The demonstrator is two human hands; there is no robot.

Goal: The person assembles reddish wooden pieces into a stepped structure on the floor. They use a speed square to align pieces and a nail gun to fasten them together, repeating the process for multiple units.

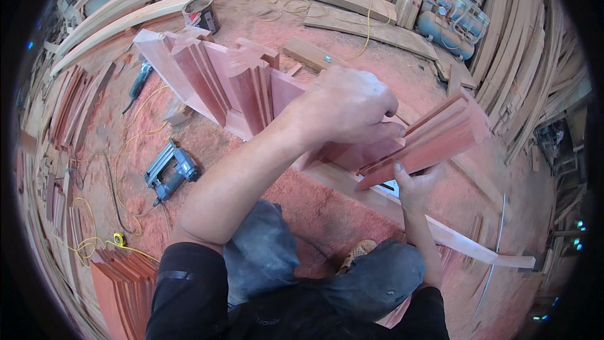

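My right hand (pixel 416 190) grips a reddish moulded wood piece (pixel 434 141) from below, its thumb on the near face. The piece is tilted up to the right, with grooves along its length. Over its left end, my left hand (pixel 352 104) is closed with curled fingers. Whatever it may pinch is hidden. Beneath both hands runs a long pinkish wooden beam (pixel 182 91), slanting from upper left to lower right. Grooved upright blocks (pixel 251 97) are set along the beam, left of my left forearm.
A blue nail gun (pixel 171 170) and a blue-handled power tool (pixel 141 82) lie on the sawdust-covered floor at left. Yellow hose (pixel 88 239) winds past a tape measure (pixel 119 239). Red boards (pixel 126 289) stack lower left. A bucket (pixel 200 14) and air compressor (pixel 450 28) stand far back.
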